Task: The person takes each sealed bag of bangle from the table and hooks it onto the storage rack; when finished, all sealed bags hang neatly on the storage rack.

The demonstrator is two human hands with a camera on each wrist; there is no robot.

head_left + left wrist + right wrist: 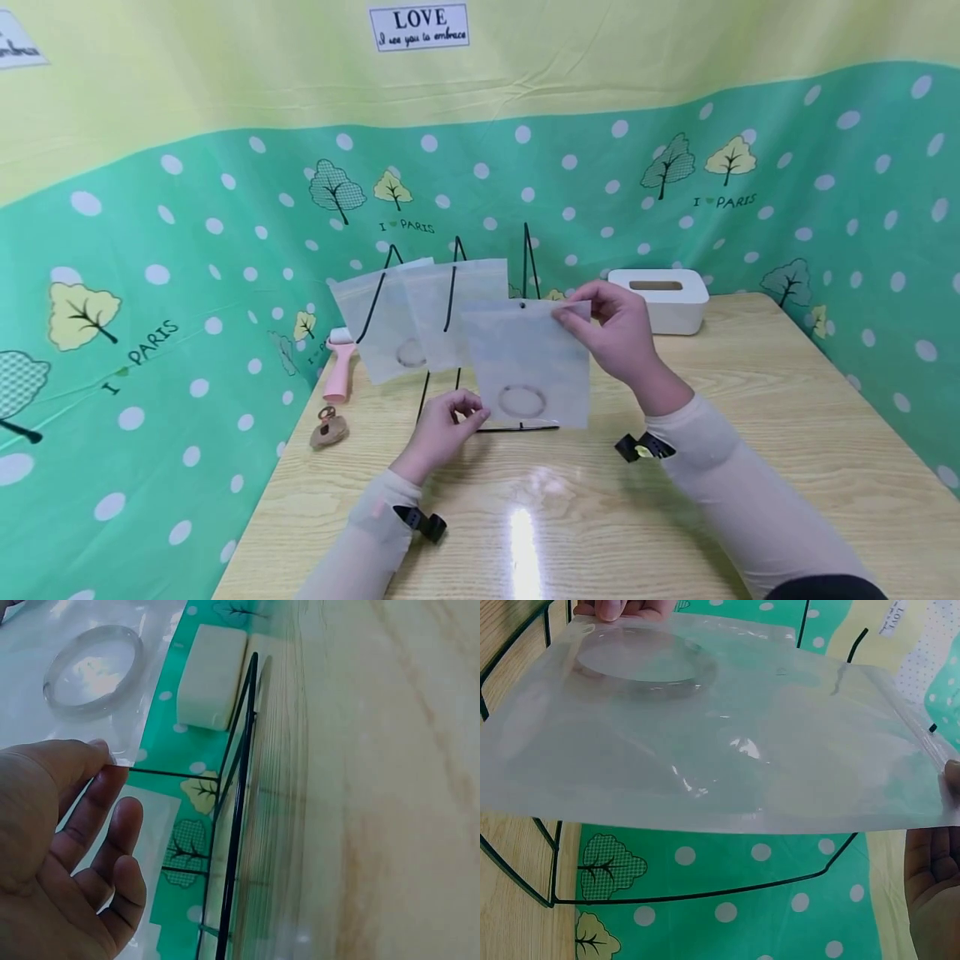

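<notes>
A translucent zip bag (528,350) with a ring-shaped bangle (522,387) inside hangs at the front of a black wire display rack (517,429). Its top edge has a hook tip (522,306) poking through. My right hand (618,333) pinches the bag's upper right corner between thumb and fingers. At the lower left corner, my left hand (446,429) pinches the edge, other fingers loosely curled in the left wrist view. Two similar bags, a middle one (468,308) and a left one (382,333), hang on the rack's other arms; the left one also shows a bangle.
A pink-handled lint roller (340,371) and a small brown object with a metal clasp (328,429) lie on the left of the wooden table (585,533). Behind my right hand stands a white tissue box (678,312). Patterned cloth (225,275) encloses the table's back and sides.
</notes>
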